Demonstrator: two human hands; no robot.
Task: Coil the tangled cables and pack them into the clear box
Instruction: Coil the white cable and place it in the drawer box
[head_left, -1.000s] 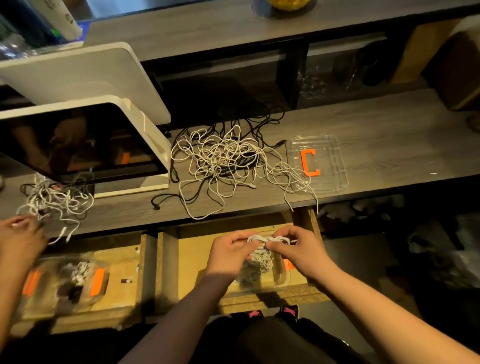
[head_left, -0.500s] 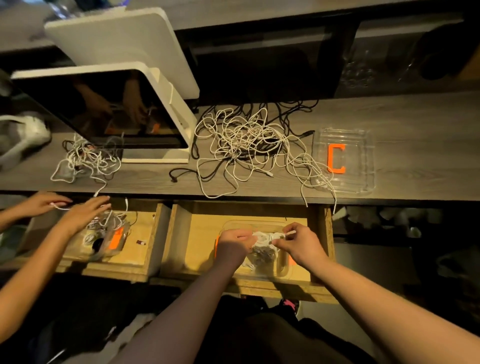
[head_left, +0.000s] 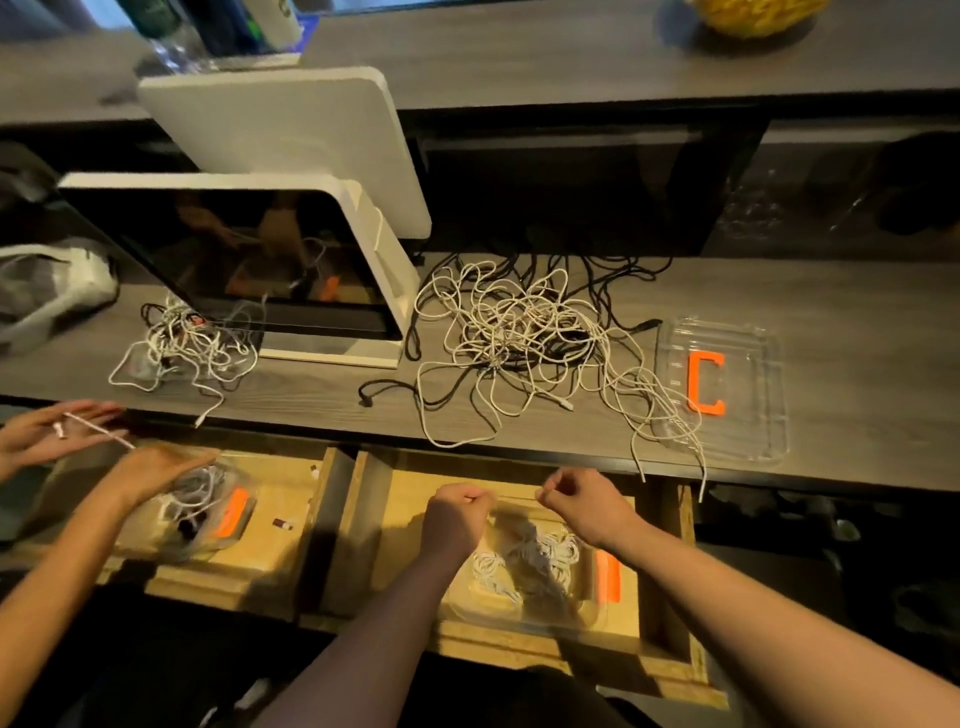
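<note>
The left hand (head_left: 457, 512) and right hand (head_left: 582, 501) hover side by side above the open drawer (head_left: 395, 519), knuckles up. Both are clenched; whether either pinches a cable end cannot be told. Directly below and just nearer than the hands, the clear box (head_left: 592, 618) sits in the drawer and holds coiled white cables (head_left: 524, 564); an orange tag (head_left: 608, 577) marks its right side.

Beyond the hands, on the desk (head_left: 857, 332), lies the tangle (head_left: 519, 338) of white and black cables, with strands hanging over the desk edge above the right hand. Right of the tangle lies the clear lid (head_left: 737, 441) bearing an orange letter C (head_left: 705, 383).

Far left of the hands, a second person's hands (head_left: 156, 470) work a white cable over another drawer. A smaller tangle (head_left: 187, 353) lies beyond them, in front of a white-framed monitor (head_left: 249, 260).
</note>
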